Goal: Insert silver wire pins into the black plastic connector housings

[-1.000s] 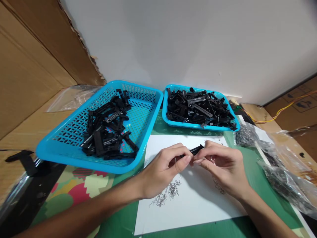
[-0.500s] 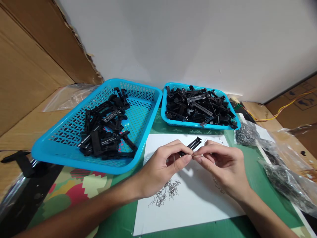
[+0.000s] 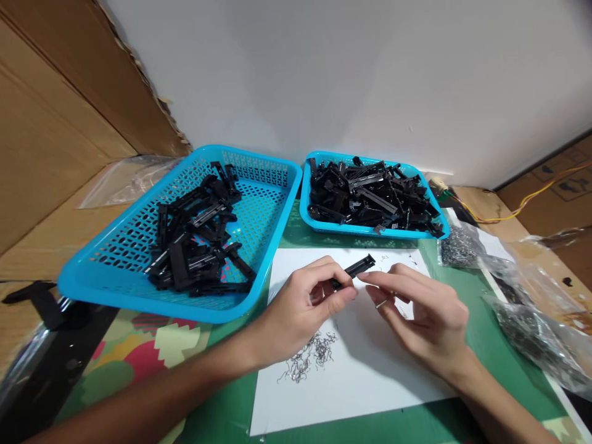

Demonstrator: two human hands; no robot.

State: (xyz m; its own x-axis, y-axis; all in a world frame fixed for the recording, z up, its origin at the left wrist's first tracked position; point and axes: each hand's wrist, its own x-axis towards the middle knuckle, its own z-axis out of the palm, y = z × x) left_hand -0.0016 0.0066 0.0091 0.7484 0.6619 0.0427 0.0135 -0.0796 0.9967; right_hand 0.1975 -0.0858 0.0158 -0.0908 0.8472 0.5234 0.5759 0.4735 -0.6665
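Black plastic piece point(image 3: 361, 267) lies between your two hands, gripped by the near end in the bent fingers and thumb of your left hand point(image 3: 308, 302), its free end slanting up and away to the right. Your right hand point(image 3: 428, 317) is just beside it, index finger reaching toward the piece; whether that fingertip touches it, you cannot tell. The right thumb stands apart from that finger, with a thin metal bit point(image 3: 382, 303) by it; whether it is pinched is unclear.

Under and just nearer you than your left hand, a loose pile of bent wires point(image 3: 319, 351) lies on the white sheet point(image 3: 370, 376). To the left of your left hand sits the large blue basket point(image 3: 139, 305), partly filled with black parts point(image 3: 180, 265). Beyond both hands is the small blue basket point(image 3: 370, 231), heaped with similar ones. Clear bags of metal bits point(image 3: 536, 339) lie to the right of your right hand.
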